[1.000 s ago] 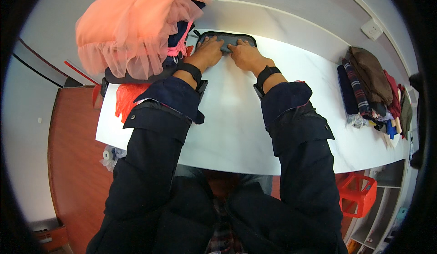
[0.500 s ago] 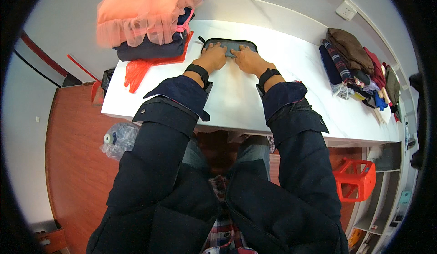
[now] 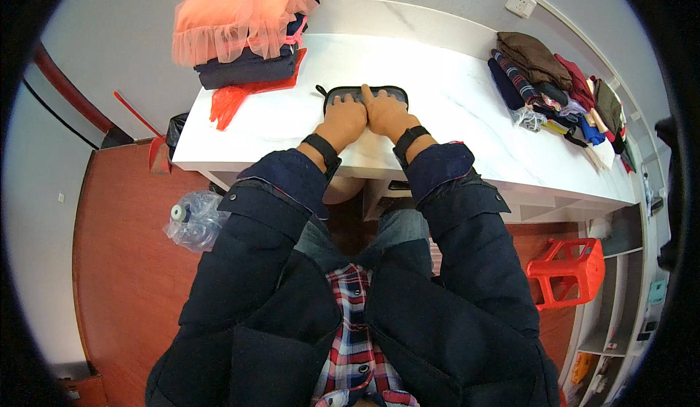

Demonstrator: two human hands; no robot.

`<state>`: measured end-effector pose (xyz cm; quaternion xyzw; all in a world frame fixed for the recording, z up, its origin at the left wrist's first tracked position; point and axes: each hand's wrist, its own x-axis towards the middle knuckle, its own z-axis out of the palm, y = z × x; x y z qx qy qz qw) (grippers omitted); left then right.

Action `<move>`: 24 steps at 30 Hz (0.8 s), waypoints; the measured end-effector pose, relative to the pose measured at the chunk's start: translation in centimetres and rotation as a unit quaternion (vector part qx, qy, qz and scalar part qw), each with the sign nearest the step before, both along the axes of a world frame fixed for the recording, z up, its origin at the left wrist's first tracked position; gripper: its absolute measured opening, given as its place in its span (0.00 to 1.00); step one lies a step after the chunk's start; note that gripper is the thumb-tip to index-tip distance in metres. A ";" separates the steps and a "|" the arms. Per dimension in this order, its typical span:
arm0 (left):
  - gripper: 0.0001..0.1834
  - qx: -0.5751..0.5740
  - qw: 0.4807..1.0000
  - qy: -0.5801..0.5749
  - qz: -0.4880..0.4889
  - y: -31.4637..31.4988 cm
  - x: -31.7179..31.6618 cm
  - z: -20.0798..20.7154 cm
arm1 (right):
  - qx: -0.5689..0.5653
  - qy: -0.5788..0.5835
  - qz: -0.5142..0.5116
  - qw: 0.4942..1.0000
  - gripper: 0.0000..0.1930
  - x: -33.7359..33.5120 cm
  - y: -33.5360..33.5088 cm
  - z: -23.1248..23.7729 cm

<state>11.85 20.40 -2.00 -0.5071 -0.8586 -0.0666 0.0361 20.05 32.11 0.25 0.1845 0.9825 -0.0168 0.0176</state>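
Note:
A flat dark grey zip pouch (image 3: pixel 373 90) with black edging and a small loop at its left corner lies on the white table. My left hand (image 3: pixel 346 119) rests on the pouch's left part, fingers spread over its surface. Beside it, my right hand (image 3: pixel 388 113) lies on the right part, one finger pointing toward the far edge. The two hands touch or nearly touch at the middle. Both are palm down and grasp nothing that I can see. Much of the pouch's near side is hidden beneath them.
Folded dark clothes topped with a peach tulle garment (image 3: pixel 240 17) stand at the table's back left, over a red plastic bag (image 3: pixel 237 101). Several folded garments (image 3: pixel 536 61) lie at the right. A red stool (image 3: pixel 569 272) and a clear plastic bag (image 3: pixel 200 221) are on the floor.
The pouch sits nearer the table's front edge than before, and my hands have come back with it. They are closer together. The view has shifted slightly.

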 end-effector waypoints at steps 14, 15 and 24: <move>0.19 0.005 0.995 0.093 -0.020 6.2 -3.9 -0.6 | 0.008 -0.023 -0.009 1.000 0.31 -1.4 4.0 0.0; 0.20 0.015 0.996 0.082 -0.019 6.9 -4.5 -0.7 | 0.009 -0.036 -0.020 0.999 0.30 -1.9 4.7 0.4; 0.24 0.034 0.998 0.046 0.025 13.9 -8.7 -0.9 | -0.026 0.004 -0.076 0.997 0.25 -8.2 11.6 0.1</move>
